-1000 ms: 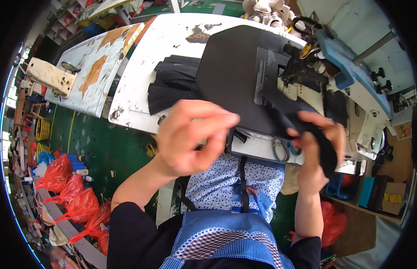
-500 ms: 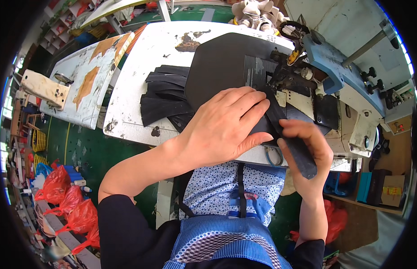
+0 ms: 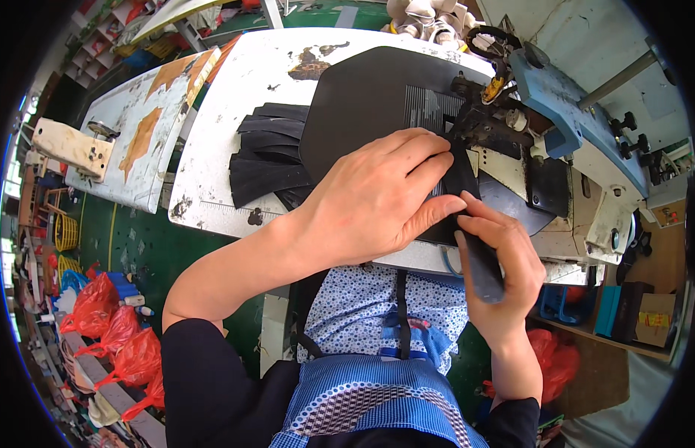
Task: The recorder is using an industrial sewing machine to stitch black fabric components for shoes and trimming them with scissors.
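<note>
Reading clock directions from the wearer's view, with 12 at the top, locate the black strip [image 3: 461, 173] between the two hands, its long axis set from about 11 o'clock down to 5 o'clock. This axis is the governing relation: the upper end points at the dark machine mechanism [image 3: 498, 123], and the lower end hangs free toward the wearer. The right hand [image 3: 512, 269] carries the main grip, with thumb and fingers closed on the lower stretch of the strip. Measured from that grip, the greater part of the worked stretch lies toward 11 o'clock and the loose tail toward 5 o'clock. The left hand [image 3: 381, 194] lies palm down, with its fingertips against the strip's left edge near the mechanism and its thumb set apart from the fingers, close to the right fingertips; its grip is spread rather than pinched. Measured from the left hand, the strip lies at 3 o'clock. Of the two, the left hand is nearer the upper end and the right hand nearer the tail. The exact contact between strip and mechanism is too dark to tell. Toward 11 o'clock of the left hand is a black board [image 3: 355, 104]; toward 9 o'clock, a fanned pile of black strips [image 3: 267, 160] lies on the white table [image 3: 213, 142].
</note>
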A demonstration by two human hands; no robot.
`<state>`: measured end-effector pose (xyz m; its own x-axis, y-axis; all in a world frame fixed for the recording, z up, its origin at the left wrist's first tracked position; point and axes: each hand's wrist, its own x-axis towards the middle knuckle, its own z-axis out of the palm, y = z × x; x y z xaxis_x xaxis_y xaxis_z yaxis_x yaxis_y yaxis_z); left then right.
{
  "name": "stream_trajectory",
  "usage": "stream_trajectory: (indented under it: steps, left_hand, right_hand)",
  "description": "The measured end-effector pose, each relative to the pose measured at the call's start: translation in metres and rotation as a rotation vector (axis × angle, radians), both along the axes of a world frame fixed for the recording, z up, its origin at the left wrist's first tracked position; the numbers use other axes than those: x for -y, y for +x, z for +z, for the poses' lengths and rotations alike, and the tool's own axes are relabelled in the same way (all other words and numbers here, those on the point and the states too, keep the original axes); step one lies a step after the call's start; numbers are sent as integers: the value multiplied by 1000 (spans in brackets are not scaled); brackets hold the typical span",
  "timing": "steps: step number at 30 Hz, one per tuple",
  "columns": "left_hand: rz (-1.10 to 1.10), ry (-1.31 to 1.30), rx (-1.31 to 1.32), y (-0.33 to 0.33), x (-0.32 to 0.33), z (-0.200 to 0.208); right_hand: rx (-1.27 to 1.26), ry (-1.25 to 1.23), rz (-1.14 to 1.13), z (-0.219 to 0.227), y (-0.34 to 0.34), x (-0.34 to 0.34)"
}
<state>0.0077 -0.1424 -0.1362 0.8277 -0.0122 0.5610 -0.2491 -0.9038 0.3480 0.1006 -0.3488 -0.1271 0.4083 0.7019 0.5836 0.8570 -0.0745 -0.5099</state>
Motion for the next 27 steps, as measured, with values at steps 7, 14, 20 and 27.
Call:
stream_trajectory:
  steps: [7, 14, 20, 27]
  left_hand:
    - [35, 37, 20, 3, -2, 4]
    - [65, 50, -20, 5, 0, 7]
    - [66, 76, -30, 5, -3, 7]
    - [56, 103, -32, 0, -5, 8]
  right_hand:
    - [294, -100, -19, -9, -5, 1]
    - [391, -17, -9, -22, -4, 9]
    - [423, -34, 3, -22, -2, 6]
    - [397, -69, 21, -20, -4, 7]
